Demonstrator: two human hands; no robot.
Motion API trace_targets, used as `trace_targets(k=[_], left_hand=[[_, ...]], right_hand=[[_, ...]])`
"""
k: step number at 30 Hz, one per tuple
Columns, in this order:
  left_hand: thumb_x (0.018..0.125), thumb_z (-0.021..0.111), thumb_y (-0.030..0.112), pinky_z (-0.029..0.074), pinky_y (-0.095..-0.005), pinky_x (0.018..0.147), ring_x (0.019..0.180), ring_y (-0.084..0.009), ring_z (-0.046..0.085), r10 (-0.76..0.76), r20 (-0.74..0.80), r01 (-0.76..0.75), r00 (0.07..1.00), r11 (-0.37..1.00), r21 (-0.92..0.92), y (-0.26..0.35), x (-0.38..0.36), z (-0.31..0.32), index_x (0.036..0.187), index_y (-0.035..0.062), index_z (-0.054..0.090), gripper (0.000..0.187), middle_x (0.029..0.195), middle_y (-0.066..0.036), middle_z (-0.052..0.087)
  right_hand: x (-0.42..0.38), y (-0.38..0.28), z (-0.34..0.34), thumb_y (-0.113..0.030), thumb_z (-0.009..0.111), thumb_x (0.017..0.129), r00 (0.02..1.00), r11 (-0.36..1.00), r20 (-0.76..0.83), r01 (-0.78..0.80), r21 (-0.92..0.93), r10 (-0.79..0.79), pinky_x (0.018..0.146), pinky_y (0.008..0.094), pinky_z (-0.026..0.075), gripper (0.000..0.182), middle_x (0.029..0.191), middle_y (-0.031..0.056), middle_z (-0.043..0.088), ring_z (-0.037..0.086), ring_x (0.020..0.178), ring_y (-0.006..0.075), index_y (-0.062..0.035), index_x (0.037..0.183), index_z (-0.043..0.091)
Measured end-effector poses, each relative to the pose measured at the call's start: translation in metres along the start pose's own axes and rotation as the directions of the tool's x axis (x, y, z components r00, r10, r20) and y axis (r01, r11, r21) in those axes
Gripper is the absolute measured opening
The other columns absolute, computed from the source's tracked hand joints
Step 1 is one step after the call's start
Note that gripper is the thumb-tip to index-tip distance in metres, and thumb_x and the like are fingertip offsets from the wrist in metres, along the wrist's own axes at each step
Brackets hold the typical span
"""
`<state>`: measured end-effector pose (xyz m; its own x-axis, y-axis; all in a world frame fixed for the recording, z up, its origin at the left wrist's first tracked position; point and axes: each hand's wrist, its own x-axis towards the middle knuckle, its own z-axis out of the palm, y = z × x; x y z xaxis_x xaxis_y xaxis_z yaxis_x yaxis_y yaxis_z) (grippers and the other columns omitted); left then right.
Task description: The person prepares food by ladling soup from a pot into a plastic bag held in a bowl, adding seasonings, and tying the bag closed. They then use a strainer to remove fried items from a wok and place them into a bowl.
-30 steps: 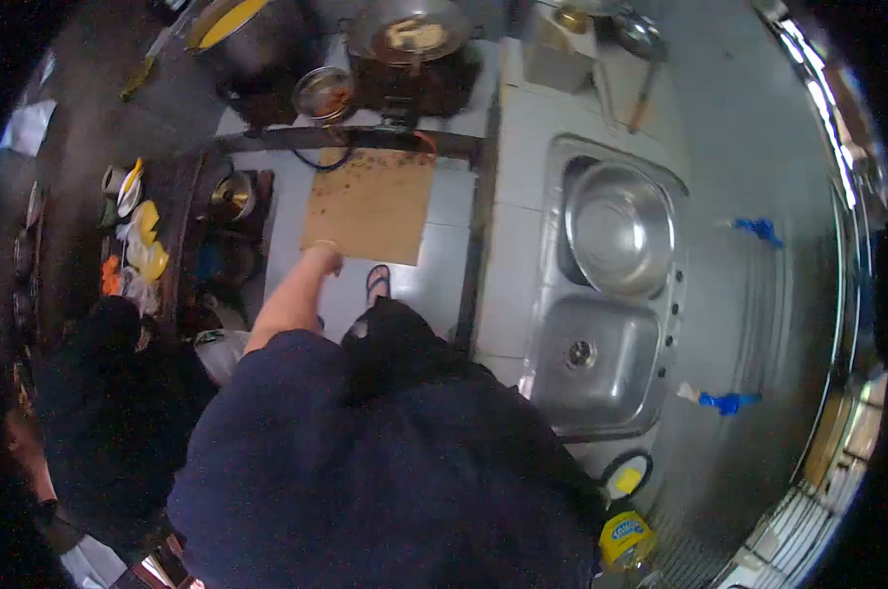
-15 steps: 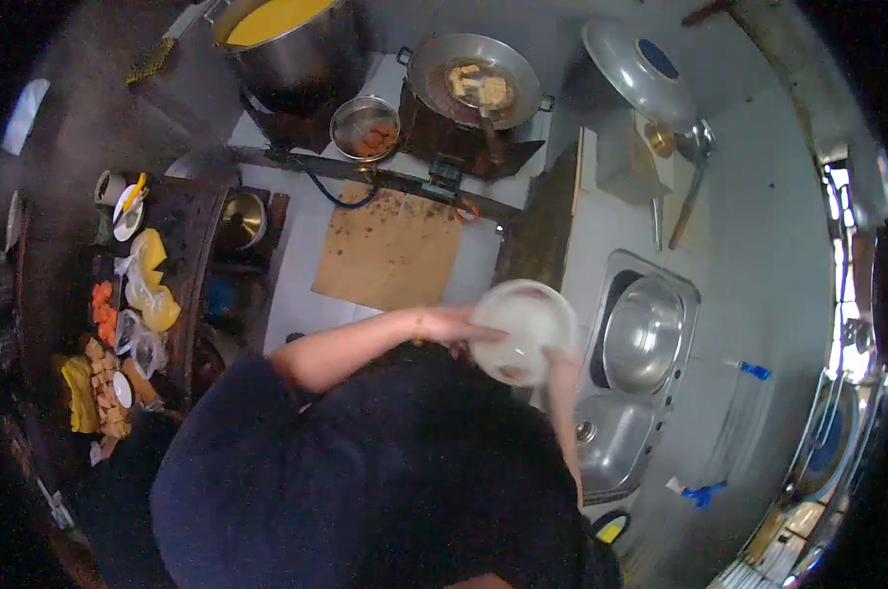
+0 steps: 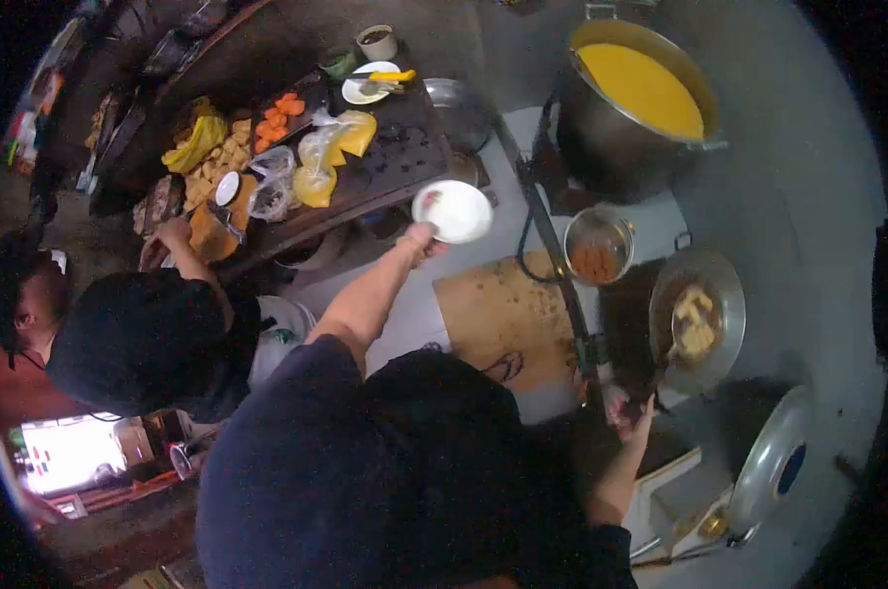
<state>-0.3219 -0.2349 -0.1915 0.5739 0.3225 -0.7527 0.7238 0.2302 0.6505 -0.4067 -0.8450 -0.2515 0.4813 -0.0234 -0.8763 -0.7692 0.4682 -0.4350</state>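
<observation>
Head view: my left hand (image 3: pixel 422 239) grips the white plate (image 3: pixel 453 211) outstretched, right hand (image 3: pixel 632 417) open beside the wok (image 3: pixel 697 319).

Open floor lay around the cardboard sheet (image 3: pixel 508 314), leaving room to pass. To its right stood a small pot (image 3: pixel 598 245), a frying pan (image 3: pixel 699 319) and a big pot (image 3: pixel 635 103). The dark bench (image 3: pixel 385 167) ahead was crowded with food bags (image 3: pixel 316 172), and a co-worker (image 3: pixel 139 334) blocked the left.
</observation>
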Motion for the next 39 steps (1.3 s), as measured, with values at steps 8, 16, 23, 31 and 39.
trace_targets(k=[8,16,23,31,39], left_hand=[[0.078,0.043,0.016,0.041,-0.0250,0.038,0.047,-0.0155,0.053,0.078,-0.228,-0.175,0.971,0.878,-0.446,0.032,0.048,-0.084,0.097,0.0036,0.051,0.024,0.072,-0.012,0.061],[0.088,0.037,0.029,0.027,-0.0192,0.032,0.036,-0.0068,0.032,-0.098,0.070,0.118,0.993,0.901,-0.417,0.021,0.129,-0.127,0.087,0.0094,0.054,0.026,0.055,0.001,0.045],[0.074,0.042,0.065,0.033,-0.0182,0.036,0.042,-0.0080,0.040,-0.003,0.344,0.174,0.939,0.866,-0.469,0.015,0.125,-0.136,0.099,0.0052,0.054,0.066,0.060,0.002,0.049],[0.063,0.036,0.080,0.034,-0.0221,0.045,0.050,-0.0125,0.046,-0.274,0.500,0.340,0.822,0.940,-0.044,-0.035,0.022,-0.136,0.095,0.0071,0.054,0.082,0.078,-0.004,0.060],[0.069,0.036,0.075,0.036,-0.0271,0.051,0.060,-0.0149,0.049,-0.303,0.247,0.262,0.920,0.947,0.188,-0.093,-0.039,-0.139,0.097,0.0093,0.053,0.073,0.090,-0.001,0.058]], right_hand=[[0.003,-0.051,0.065,-0.017,0.059,0.079,0.971,0.855,-0.006,0.212,0.474,-0.238,0.058,0.0206,0.047,0.017,0.087,0.0082,0.060,0.059,0.073,0.0121,-0.0041,0.090,0.054],[0.010,-0.079,0.068,-0.012,0.050,0.084,0.958,0.791,0.001,0.235,0.565,-0.286,0.045,0.0251,0.030,0.020,0.056,0.0000,0.041,0.037,0.047,0.0103,-0.0076,0.067,0.042],[-0.081,-0.051,0.113,-0.011,0.050,0.084,0.877,0.764,-0.070,0.451,0.461,-0.475,0.042,0.0234,0.032,0.013,0.061,0.0015,0.044,0.039,0.047,0.0096,-0.0063,0.075,0.043],[-0.049,-0.020,0.085,-0.012,0.053,0.083,0.839,0.720,-0.085,0.509,0.472,-0.537,0.041,0.0206,0.033,0.011,0.062,0.0015,0.045,0.041,0.048,0.0089,-0.0040,0.086,0.046],[-0.076,-0.030,0.053,-0.010,0.052,0.083,0.807,0.718,-0.059,0.554,0.421,-0.588,0.040,0.0220,0.031,0.010,0.060,-0.0003,0.044,0.039,0.046,0.0081,-0.0062,0.082,0.043]])
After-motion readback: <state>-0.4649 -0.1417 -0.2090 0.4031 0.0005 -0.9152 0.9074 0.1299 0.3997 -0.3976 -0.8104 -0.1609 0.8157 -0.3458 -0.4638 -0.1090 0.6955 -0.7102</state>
